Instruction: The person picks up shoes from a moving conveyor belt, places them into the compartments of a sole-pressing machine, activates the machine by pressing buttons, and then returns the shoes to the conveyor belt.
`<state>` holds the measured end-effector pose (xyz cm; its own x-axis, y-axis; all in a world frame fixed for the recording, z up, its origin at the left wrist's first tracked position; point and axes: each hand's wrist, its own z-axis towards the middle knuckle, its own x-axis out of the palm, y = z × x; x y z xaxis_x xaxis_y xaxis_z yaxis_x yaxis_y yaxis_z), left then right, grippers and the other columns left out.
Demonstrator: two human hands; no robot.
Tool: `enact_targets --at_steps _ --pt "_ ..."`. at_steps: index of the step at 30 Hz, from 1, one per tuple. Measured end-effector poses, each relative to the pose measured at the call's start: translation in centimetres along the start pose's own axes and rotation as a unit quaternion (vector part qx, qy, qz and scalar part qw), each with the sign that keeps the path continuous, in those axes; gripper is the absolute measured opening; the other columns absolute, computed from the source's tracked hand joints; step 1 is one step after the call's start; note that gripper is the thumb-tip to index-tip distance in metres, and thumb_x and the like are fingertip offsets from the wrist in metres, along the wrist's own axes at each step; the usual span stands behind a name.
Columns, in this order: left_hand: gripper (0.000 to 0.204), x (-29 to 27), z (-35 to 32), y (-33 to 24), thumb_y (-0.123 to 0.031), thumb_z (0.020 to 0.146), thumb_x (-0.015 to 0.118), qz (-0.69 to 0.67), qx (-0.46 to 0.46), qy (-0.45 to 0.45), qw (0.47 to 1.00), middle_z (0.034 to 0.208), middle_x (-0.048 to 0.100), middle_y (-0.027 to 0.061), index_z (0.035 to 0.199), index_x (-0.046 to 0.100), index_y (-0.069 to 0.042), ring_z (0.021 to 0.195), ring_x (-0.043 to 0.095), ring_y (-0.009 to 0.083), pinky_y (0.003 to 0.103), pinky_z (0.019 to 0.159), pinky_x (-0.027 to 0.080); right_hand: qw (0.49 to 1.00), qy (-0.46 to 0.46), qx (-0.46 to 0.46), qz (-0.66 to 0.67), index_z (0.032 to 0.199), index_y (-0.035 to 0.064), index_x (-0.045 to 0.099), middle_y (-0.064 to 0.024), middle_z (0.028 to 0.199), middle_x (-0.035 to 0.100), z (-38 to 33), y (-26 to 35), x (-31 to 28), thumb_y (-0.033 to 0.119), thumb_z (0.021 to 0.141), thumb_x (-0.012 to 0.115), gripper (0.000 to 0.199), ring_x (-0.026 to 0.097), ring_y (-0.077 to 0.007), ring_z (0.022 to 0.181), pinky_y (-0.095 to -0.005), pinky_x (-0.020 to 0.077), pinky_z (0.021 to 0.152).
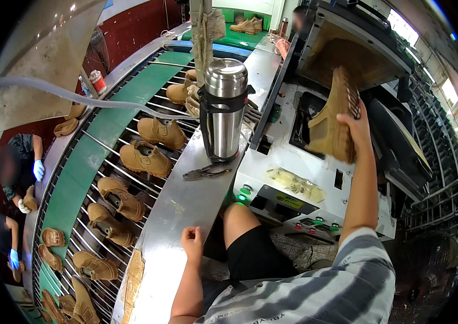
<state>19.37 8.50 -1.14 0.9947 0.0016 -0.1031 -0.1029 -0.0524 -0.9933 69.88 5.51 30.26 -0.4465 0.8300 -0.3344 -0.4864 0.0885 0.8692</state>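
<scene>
My right hand [356, 127] is closed round the thick sole of a tan boot [330, 116], thumb on the near side. The boot is tilted with one end up, its sole turned to the right, over the black recess [305, 110] of a white machine [272, 173]. Behind it is the machine's raised lid [348, 48], with a brownish inner face. My left hand [192, 240] is loosely curled above the metal ledge [159, 237], with nothing visible in its fingers. A pair of dark pliers [207, 172] lies farther along that ledge, beside a steel thermos [226, 116] with a black strap.
Left of the ledge, a curved roller conveyor with a green belt [78, 167] carries several tan shoes [145, 158]. Two people with gloved hands [39, 169] stand at its far left side. Another person's hand [282, 47] shows at the back. A grey hose [78, 97] crosses above the conveyor.
</scene>
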Motion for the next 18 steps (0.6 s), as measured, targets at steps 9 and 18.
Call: enact_targets --at_steps 9,18 --pt "0.013 0.2 0.1 -0.3 -0.010 0.083 0.069 0.117 0.043 -0.001 0.992 0.059 0.057 0.0034 0.077 0.059 -0.003 0.053 0.052 0.0106 0.026 0.053 0.044 0.947 0.029 0.181 -0.264 0.142 -0.0023 0.031 -0.0232 0.133 0.051 12.6 -8.6 4.8 0.031 0.055 0.080 0.105 0.055 -0.0331 0.116 -0.0378 0.0456 0.097" --pt "0.013 0.4 -0.1 0.5 -0.009 0.081 0.069 0.131 0.070 -0.012 0.989 0.060 0.060 0.0069 0.075 0.061 -0.003 0.053 0.057 0.0138 0.028 0.054 0.047 0.926 0.075 0.301 -0.216 0.147 -0.0074 0.015 -0.0268 0.142 0.041 10.1 -11.0 5.7 0.038 0.056 0.080 0.121 0.050 -0.0341 0.124 -0.0415 0.0451 0.099"
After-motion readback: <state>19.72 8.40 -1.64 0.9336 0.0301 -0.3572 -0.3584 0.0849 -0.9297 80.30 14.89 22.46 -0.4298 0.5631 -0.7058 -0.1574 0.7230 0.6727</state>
